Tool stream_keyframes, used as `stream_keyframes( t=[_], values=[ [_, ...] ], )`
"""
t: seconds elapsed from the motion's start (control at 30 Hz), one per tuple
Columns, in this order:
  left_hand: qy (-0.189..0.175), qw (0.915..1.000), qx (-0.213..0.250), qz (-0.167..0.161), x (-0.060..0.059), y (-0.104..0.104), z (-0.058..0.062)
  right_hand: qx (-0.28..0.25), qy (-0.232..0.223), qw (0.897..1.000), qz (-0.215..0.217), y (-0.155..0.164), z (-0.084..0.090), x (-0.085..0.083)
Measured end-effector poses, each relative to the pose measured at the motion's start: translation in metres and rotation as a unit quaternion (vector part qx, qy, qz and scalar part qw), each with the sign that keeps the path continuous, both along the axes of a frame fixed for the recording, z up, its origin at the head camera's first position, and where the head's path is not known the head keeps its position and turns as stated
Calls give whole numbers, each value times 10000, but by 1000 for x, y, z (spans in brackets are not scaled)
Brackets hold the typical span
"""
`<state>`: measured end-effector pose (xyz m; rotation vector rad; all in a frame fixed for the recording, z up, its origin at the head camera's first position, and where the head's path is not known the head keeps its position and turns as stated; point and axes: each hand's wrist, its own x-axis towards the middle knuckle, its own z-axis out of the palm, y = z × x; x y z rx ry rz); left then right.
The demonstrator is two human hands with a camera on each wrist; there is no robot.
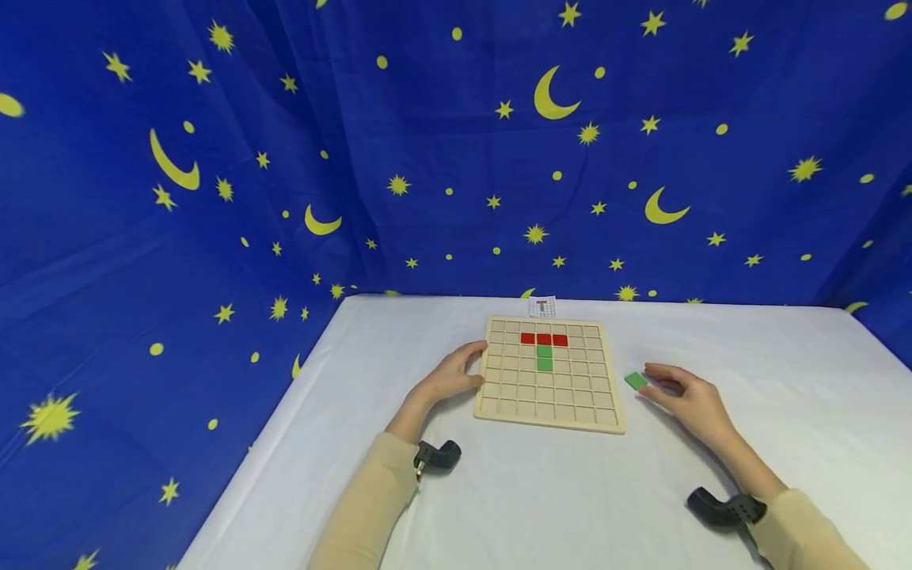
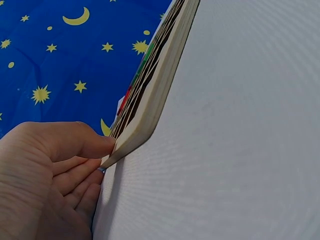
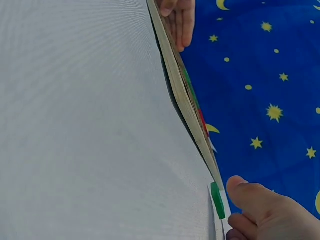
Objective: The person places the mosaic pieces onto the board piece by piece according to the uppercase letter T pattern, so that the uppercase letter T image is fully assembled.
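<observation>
While the left hand braces the wooden grid board, another tile awaits.
Right hand, fingers relaxed, touches the loose green tile; pinching it likely comes next, toward the green column.

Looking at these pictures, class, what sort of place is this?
Probably a staged tabletop set for recording, not a lived-in room: a star-and-moon backdrop hangs behind a table draped in white cloth, bearing a wooden grid board with coloured tiles.

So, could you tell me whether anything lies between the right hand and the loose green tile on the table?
Nothing visible does. The right hand rests just beside the green tile, its fingertips at the tile's edge, with only bare tablecloth around them.
</observation>
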<state>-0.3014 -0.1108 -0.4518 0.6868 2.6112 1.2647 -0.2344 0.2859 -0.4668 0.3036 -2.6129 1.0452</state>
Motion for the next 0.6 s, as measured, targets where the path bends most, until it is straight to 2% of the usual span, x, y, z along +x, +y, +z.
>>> stream_keyframes(
  t=[0.37,0.6],
  values=[
    [-21,10000,-28,-7,-1,0,1,380,213,9990,-32,-6,-5,-4],
    [-16,10000,27,-6,0,0,-1,527,542,9971,-70,-11,-5,-4]
  ],
)
